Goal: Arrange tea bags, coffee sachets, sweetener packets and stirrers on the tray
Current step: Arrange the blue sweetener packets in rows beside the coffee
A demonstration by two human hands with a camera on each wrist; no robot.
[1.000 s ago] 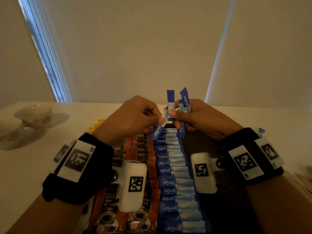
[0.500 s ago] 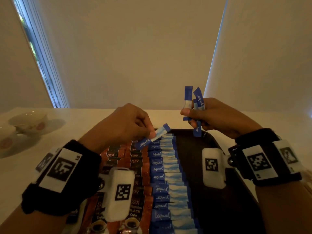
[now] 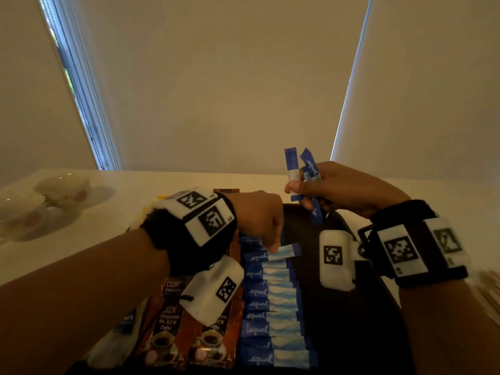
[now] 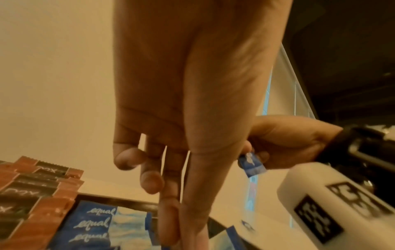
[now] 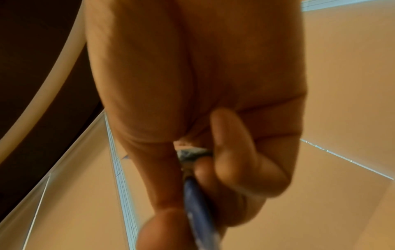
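Observation:
A dark tray (image 3: 351,307) holds a column of blue "equal" sweetener packets (image 3: 270,304) and, left of it, brown D2X coffee sachets (image 3: 173,320). My left hand (image 3: 272,247) pinches one sweetener packet (image 3: 285,251) and holds it low at the column's far end, slightly askew. In the left wrist view, thumb and forefinger (image 4: 179,233) press together just above the packets (image 4: 94,223). My right hand (image 3: 305,196) hovers over the tray's far edge and grips a small bunch of sweetener packets (image 3: 292,166) upright; this bunch (image 5: 196,203) shows blurred in the right wrist view.
Two pale cups on saucers (image 3: 62,188) stand at the table's far left. Something yellow (image 3: 162,197) lies behind my left wrist. A bundle of light sticks (image 3: 489,288) shows blurred at the right edge. The tray's right half is bare dark surface.
My left hand took one packet from the bunch in the right hand and brought it down to the far end of the column. The right hand drew away to the right.

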